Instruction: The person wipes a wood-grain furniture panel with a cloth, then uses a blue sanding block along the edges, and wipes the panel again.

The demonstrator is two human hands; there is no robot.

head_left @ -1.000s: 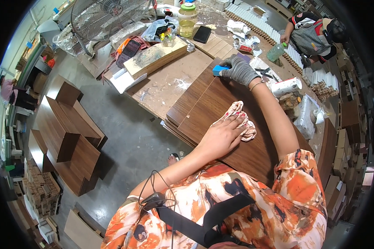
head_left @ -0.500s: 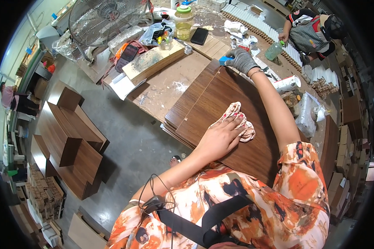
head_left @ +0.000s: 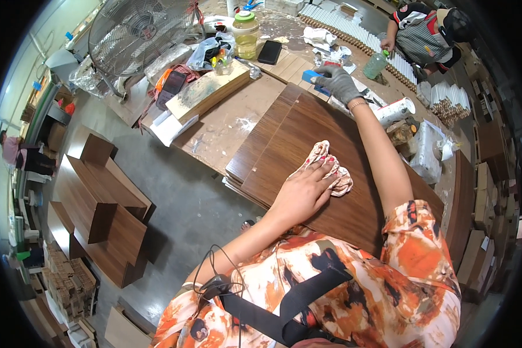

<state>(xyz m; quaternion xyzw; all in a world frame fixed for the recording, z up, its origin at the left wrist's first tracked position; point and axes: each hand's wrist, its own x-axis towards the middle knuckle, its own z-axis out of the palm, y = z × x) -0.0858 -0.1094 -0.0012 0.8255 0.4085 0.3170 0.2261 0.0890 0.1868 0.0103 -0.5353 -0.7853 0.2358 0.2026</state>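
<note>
My left hand (head_left: 306, 188) lies on a crumpled white cloth with reddish marks (head_left: 340, 181), its fingers curled over it. The cloth rests on a dark brown wood-grain panel (head_left: 272, 152), the top one of a stack at the table's near side. At the panel's far end, my right hand (head_left: 341, 86), in a grey glove, grips a small blue block (head_left: 311, 76). The glove partly covers the block, and I cannot make out its exact kind. Crumpled white paper (head_left: 320, 38) lies beyond the right hand.
A wooden beam (head_left: 209, 90), a black phone (head_left: 269, 52), a green-lidded jar (head_left: 246, 36) and a fan (head_left: 142, 29) occupy the table's far left. At right are a white tube (head_left: 397, 111) and a plastic-wrapped block (head_left: 426, 153). Another person (head_left: 426, 35) works beyond. Brown shelving (head_left: 101, 203) stands on the floor.
My right hand has shifted slightly, bringing the blue block a little up and away from the panel's far edge. My left hand stays on the cloth at nearly the same spot.
</note>
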